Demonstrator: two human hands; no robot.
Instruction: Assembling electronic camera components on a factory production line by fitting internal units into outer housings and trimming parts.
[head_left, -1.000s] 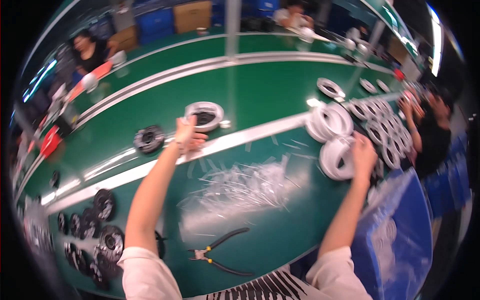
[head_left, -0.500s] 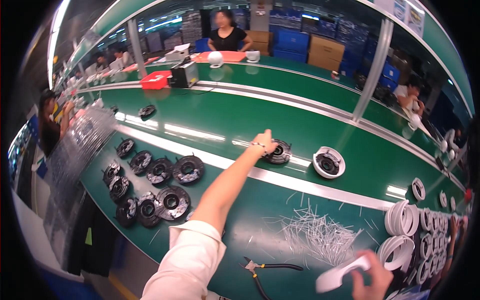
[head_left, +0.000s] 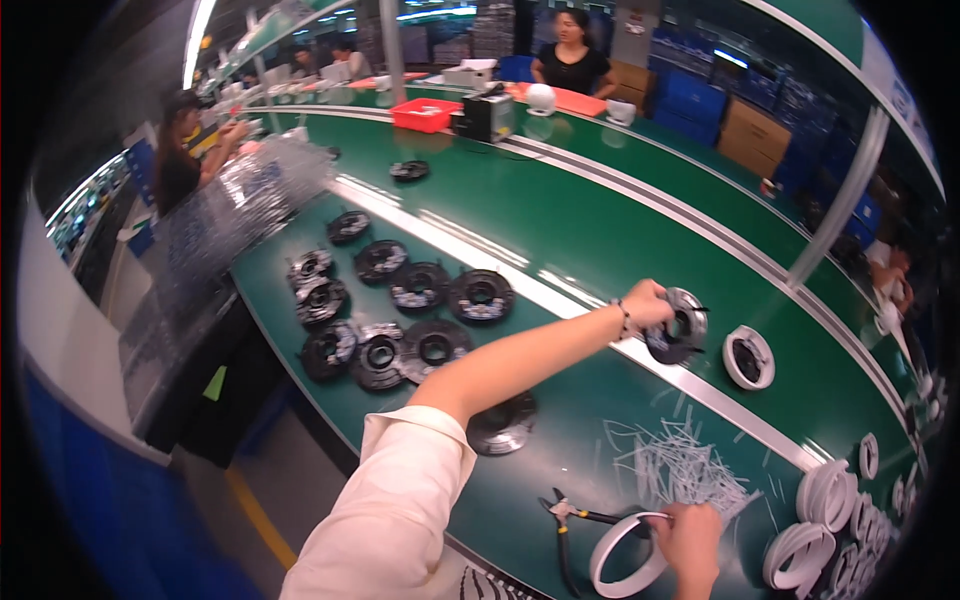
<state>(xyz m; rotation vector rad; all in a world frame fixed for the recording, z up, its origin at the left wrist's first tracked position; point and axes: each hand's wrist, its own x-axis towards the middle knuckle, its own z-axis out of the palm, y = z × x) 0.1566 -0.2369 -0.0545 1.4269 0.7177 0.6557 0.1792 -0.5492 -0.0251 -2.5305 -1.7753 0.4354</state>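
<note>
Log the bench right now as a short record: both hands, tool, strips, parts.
Left hand: grasps a black disc-shaped part with a central hole
Right hand: holds a plain white ring
Tool: metal pliers with yellow-and-black handles, lying open on the green bench
Loose material: pile of thin whitish strips
Bench left: black round parts, grouped
Bench right: stacked white rings

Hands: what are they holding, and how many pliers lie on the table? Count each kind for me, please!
Black disc-shaped part with a central hole, in the left hand: 1
White round ring, in the right hand: 1
Black-handled metal pliers: 1
Total: 3
</note>
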